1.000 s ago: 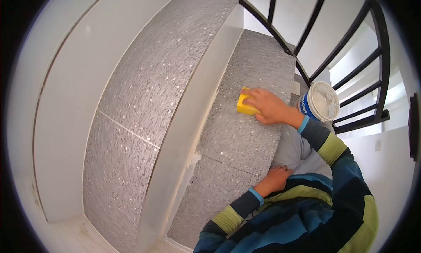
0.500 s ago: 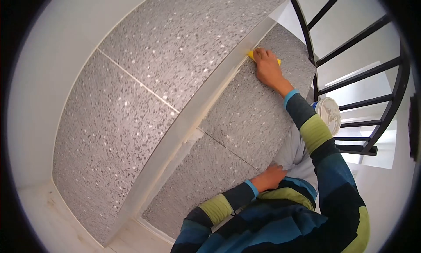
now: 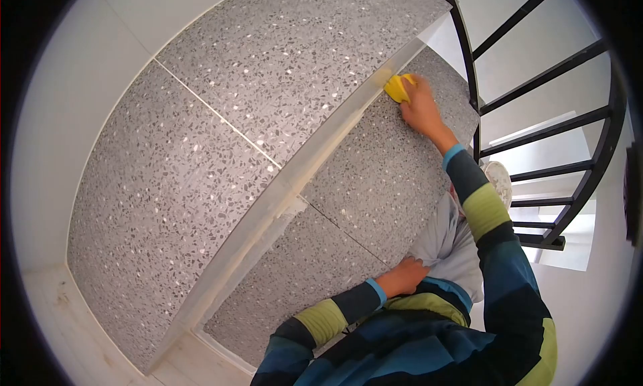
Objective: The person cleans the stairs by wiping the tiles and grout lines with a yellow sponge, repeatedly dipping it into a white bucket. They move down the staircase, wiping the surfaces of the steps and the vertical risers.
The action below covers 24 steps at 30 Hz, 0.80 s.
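A yellow tool or pad (image 3: 398, 89) is in my right hand (image 3: 422, 109), its edge at the foot of the pale riser (image 3: 305, 155) near the far end of the step. My fingers are wrapped round its near side. Below it lies the lower speckled grey tread (image 3: 375, 178). A whitish smear of paste (image 3: 284, 218) runs along the seam between riser and tread. My left hand (image 3: 404, 277) rests by my lap at the tread's near edge, fingers curled; whether it holds anything is hidden.
The upper speckled tread (image 3: 201, 151) lies on the left, with a pale joint across it. Black railing bars (image 3: 546, 128) stand at the right. A white bucket (image 3: 497, 182) is beside my right forearm. A white wall (image 3: 60, 138) curves along the left.
My right hand has turned and shifted slightly right, showing more of the yellow object's face. My left hand has moved a little left and down. The view has shifted slightly.
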Each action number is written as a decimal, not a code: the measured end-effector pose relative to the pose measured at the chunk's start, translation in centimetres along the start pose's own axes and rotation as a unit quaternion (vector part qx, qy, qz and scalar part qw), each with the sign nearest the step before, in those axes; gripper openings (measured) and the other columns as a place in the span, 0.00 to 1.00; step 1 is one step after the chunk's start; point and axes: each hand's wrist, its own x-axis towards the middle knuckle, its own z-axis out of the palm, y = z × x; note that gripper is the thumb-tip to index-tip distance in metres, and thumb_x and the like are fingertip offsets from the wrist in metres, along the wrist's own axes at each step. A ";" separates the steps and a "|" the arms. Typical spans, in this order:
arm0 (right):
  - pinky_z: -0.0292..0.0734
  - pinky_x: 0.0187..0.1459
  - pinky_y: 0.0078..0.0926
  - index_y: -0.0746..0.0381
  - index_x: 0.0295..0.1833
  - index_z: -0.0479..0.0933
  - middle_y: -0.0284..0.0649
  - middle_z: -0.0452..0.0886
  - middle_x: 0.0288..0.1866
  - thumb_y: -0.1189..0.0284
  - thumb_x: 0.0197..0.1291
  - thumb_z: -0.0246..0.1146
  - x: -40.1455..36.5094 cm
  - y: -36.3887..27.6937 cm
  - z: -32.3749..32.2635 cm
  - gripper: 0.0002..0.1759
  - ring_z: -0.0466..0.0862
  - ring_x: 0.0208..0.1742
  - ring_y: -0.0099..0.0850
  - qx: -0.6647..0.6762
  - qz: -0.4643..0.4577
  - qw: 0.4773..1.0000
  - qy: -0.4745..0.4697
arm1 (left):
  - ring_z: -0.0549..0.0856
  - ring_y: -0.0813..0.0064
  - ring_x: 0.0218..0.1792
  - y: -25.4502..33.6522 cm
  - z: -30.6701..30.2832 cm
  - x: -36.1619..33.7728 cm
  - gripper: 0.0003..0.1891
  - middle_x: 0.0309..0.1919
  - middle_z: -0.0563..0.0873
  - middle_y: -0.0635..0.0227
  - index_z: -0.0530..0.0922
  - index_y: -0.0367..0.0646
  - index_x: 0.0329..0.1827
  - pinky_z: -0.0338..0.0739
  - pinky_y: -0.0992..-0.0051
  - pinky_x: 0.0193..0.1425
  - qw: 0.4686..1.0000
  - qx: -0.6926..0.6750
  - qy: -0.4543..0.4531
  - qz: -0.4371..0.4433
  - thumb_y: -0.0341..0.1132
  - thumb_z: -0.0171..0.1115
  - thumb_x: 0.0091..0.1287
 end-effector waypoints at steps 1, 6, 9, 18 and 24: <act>0.65 0.62 0.39 0.68 0.55 0.71 0.52 0.71 0.57 0.83 0.44 0.53 0.0 -0.3 0.3 0.26 0.69 0.60 0.51 0.000 0.001 1.000 -0.003 | 0.77 0.53 0.46 0.1 0.1 -0.1 0.23 0.41 0.78 0.54 0.75 0.40 0.51 0.73 0.62 0.49 1.000 -0.002 0.011 0.000 0.27 0.62 0.48; 0.69 0.56 0.40 0.70 0.47 0.76 0.52 0.74 0.50 0.83 0.42 0.55 -1.8 -4.2 0.3 0.21 0.73 0.51 0.49 -0.025 -0.096 0.991 -0.088 | 0.77 0.53 0.45 0.2 0.2 -0.1 0.23 0.41 0.78 0.54 0.75 0.40 0.51 0.73 0.61 0.49 1.000 -0.006 -0.003 -0.002 0.27 0.62 0.48; 0.69 0.56 0.39 0.68 0.50 0.74 0.52 0.72 0.55 0.83 0.41 0.55 -3.9 -6.6 -2.7 0.24 0.72 0.52 0.48 0.085 -0.196 0.964 -0.157 | 0.77 0.53 0.44 0.2 -0.4 0.2 0.23 0.42 0.78 0.53 0.75 0.39 0.50 0.73 0.60 0.49 1.000 -0.006 -0.002 0.003 0.26 0.62 0.48; 0.69 0.57 0.40 0.55 0.61 0.70 0.47 0.66 0.65 0.79 0.44 0.60 -3.5 -4.6 -5.7 0.32 0.70 0.57 0.49 0.015 -0.326 0.923 -0.203 | 0.77 0.52 0.44 0.3 -0.6 -0.2 0.23 0.40 0.78 0.53 0.75 0.40 0.51 0.73 0.59 0.48 1.000 -0.022 0.001 -0.004 0.27 0.63 0.47; 0.72 0.55 0.38 0.55 0.59 0.71 0.47 0.69 0.61 0.79 0.45 0.59 -0.8 -3.2 -3.5 0.30 0.71 0.56 0.47 0.024 -0.323 0.933 -0.159 | 0.79 0.55 0.42 0.0 0.6 0.1 0.16 0.38 0.80 0.54 0.78 0.38 0.38 0.73 0.63 0.47 1.000 -0.004 0.019 -0.009 0.30 0.68 0.44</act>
